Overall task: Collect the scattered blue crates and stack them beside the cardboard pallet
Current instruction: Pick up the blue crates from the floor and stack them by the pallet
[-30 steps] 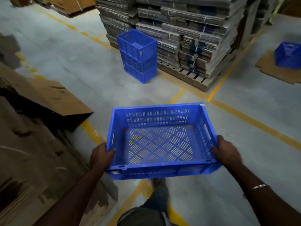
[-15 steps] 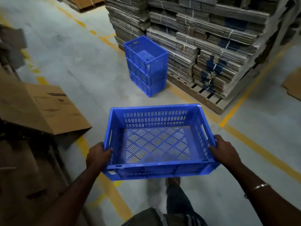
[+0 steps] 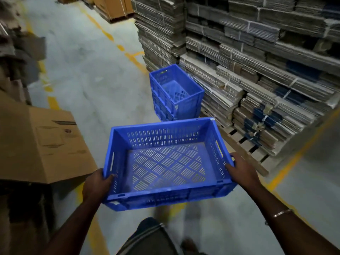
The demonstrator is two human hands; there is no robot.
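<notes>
I carry an empty blue crate [image 3: 165, 162] with slotted walls and floor, held level in front of my body. My left hand [image 3: 96, 184] grips its left short side and my right hand [image 3: 241, 170] grips its right short side. Just beyond its far rim stands a stack of blue crates [image 3: 176, 92] on the floor, the top one empty. The stack sits close against the cardboard pallet [image 3: 248, 74], a wooden pallet piled high with tied bundles of flattened cardboard on the right.
A large brown cardboard box [image 3: 40, 144] lies on the left, with darker cardboard piles behind it. Yellow lines [image 3: 132, 57] mark the grey concrete floor. More boxes [image 3: 114, 8] stand far back. My leg and foot show below the crate.
I have walked closer to the crate stack and the pallet; both now appear larger and nearer. The carried crate stays in both hands. The blue crate at far right has left view.
</notes>
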